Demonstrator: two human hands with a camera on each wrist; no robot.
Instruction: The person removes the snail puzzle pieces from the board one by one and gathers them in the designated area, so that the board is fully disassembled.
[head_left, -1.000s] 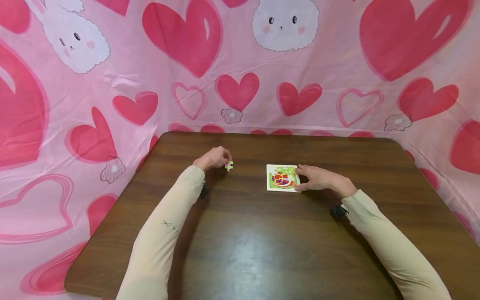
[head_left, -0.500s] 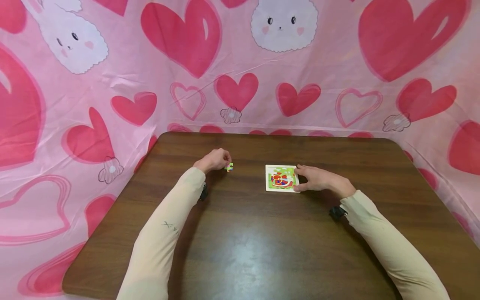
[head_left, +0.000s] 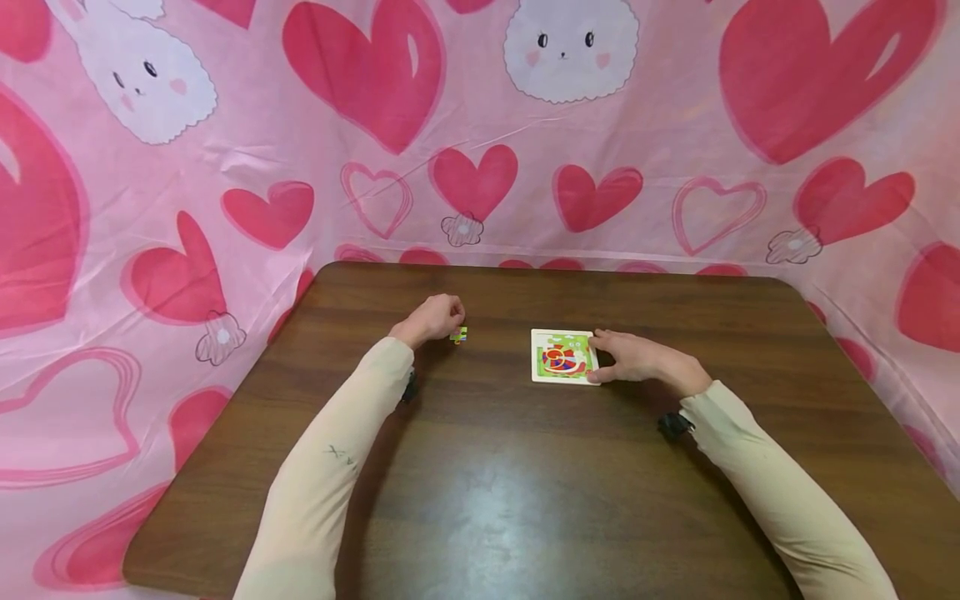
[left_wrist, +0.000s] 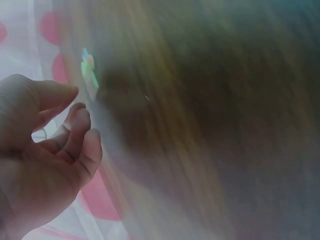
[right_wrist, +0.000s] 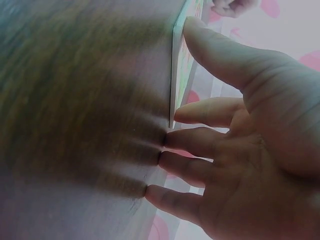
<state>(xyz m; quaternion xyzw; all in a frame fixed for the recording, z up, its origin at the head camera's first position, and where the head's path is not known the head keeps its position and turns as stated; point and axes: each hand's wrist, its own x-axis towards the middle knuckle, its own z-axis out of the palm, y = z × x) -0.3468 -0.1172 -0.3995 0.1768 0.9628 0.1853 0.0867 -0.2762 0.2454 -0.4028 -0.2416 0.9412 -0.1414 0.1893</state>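
In the head view, my left hand (head_left: pixel 435 318) hovers over the table's left-centre with its fingers loosely bent. Just below its fingertips lie small green, multicoloured jigsaw pieces (head_left: pixel 459 336); how many cannot be told. The left wrist view shows a slight gap between the thumb tip and the jigsaw pieces (left_wrist: pixel 90 75), with nothing visible in the fingers. My right hand (head_left: pixel 636 358) rests beside a square jigsaw board (head_left: pixel 564 357) with a white border and a red, blue and green picture. Its thumb and index finger touch the board's right side; the other fingertips rest on the tabletop.
A brown wood-grain table (head_left: pixel 480 467) with rounded corners lies under both hands. Behind it and at the sides hangs a pink cloth (head_left: pixel 480 117) printed with hearts and rabbits. A dark wrist device (head_left: pixel 676 425) sits on the right wrist.
My left fingers have shifted slightly up from the jigsaw pieces, which now sit lower and flatter beneath them. The right hand and the board stay in place.
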